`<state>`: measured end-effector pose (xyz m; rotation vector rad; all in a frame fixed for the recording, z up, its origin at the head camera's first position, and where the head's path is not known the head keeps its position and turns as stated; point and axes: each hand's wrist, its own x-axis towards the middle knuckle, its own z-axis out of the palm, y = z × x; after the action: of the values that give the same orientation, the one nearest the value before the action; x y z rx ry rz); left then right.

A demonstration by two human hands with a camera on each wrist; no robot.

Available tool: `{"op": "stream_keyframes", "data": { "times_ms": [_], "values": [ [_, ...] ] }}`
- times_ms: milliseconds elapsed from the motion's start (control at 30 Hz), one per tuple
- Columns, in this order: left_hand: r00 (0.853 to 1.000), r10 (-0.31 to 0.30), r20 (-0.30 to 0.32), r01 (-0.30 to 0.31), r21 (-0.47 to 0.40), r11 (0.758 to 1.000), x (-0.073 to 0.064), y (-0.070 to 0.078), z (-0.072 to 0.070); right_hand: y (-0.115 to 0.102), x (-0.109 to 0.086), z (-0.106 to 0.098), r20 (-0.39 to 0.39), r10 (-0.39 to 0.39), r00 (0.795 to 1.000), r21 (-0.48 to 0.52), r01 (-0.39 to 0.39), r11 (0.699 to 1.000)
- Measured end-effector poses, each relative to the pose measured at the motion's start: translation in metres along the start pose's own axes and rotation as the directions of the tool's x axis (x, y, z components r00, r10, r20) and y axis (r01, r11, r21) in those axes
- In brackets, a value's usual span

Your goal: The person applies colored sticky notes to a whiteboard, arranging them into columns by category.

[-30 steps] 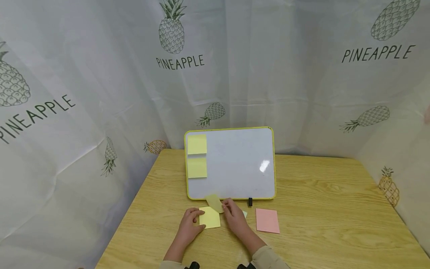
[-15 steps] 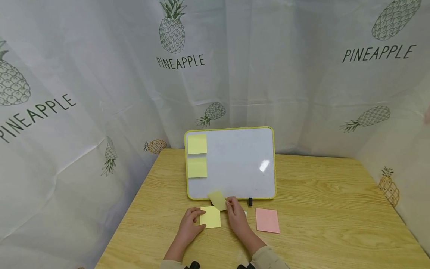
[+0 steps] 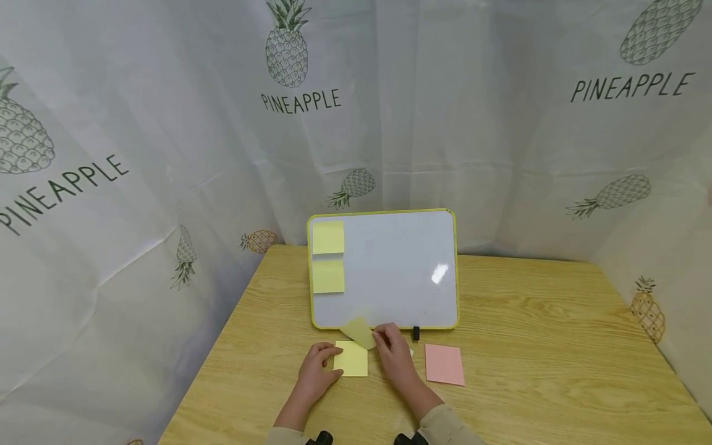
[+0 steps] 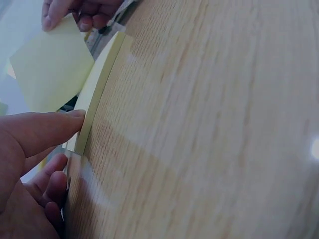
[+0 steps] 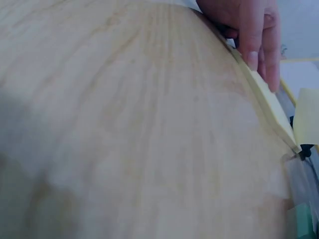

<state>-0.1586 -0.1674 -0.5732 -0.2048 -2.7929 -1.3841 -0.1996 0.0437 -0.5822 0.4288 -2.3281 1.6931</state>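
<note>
In the head view, my left hand (image 3: 317,374) holds a yellow sticky note pad (image 3: 353,361) by its left side, thumb near the front corner and fingers near the back one. The left wrist view shows the thumb against the edge of the pad (image 4: 97,94). My right hand (image 3: 396,355) pinches a single yellow sticky note (image 3: 358,332) by one corner. That loose note is tilted up behind the pad, before the whiteboard's lower edge. On the whiteboard (image 3: 400,266), two yellow sticky notes (image 3: 328,238) are stuck one above the other at the left.
A pink sticky note pad (image 3: 444,364) lies right of my right hand on the wooden table (image 3: 545,346). A pale green corner (image 3: 411,352) peeks out behind that hand. A small black clip-like piece (image 3: 416,334) sits at the whiteboard's lower edge. A pineapple-print curtain (image 3: 434,123) surrounds the table.
My right hand has shifted slightly right and away from me, drawing the loose note a little further from the pad. My left hand stays on the pad.
</note>
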Motion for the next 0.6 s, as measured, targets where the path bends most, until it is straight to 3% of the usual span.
{"op": "stream_keyframes", "data": {
  "times_ms": [167, 367, 600],
  "values": [
    [1.000, -0.012, -0.003, 0.012, 0.003, 1.000, 0.000, 0.001, 0.000, -0.006, 0.009, -0.007, 0.062, 0.041, 0.997, 0.005, -0.042, 0.999],
    [1.000, -0.016, -0.013, 0.016, 0.008, 1.000, -0.001, 0.002, 0.000, -0.013, 0.024, -0.015, 0.164, 0.159, 0.974, 0.092, -0.176, 0.980],
    [1.000, -0.014, -0.011, 0.014, 0.001, 1.000, 0.000, -0.001, 0.001, -0.019, 0.028, -0.018, 0.161, 0.255, 0.953, 0.181, -0.283, 0.942]
  ]
}}
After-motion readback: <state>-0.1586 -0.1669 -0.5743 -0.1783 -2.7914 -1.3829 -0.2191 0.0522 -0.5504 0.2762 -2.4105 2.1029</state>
